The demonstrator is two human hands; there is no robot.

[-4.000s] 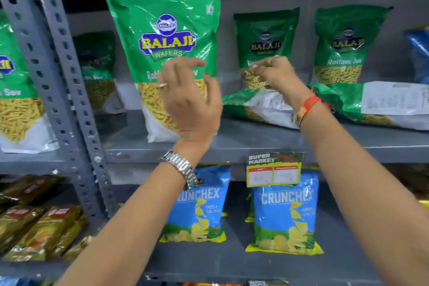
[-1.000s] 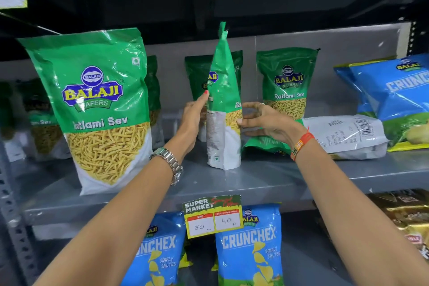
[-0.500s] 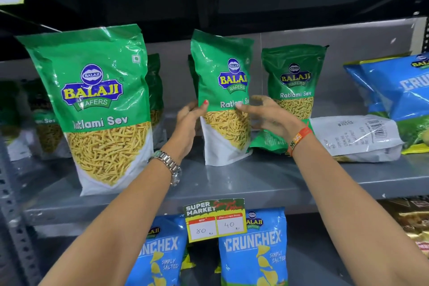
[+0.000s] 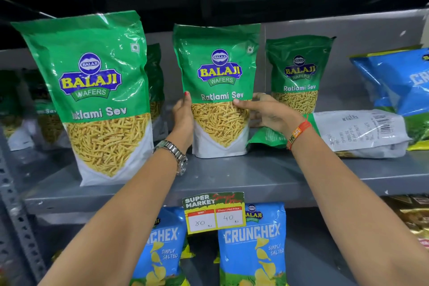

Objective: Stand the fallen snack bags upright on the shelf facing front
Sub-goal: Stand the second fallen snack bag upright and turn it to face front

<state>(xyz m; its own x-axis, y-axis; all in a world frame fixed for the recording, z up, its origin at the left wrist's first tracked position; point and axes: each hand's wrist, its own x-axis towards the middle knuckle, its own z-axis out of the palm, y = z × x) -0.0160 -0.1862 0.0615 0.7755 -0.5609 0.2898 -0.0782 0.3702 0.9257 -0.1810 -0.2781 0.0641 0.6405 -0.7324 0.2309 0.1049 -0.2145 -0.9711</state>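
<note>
Upright sev bag (image 4: 218, 90), between both hands' grip, seemingly touching

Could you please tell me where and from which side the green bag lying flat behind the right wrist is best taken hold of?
The fallen bag lies on its side, back label facing front, green top end pointing left toward the middle bag. I would probably grip that top end with the right hand, coming from the front, and support the far end while tipping it upright; the seal gives a firm pinch.
</note>
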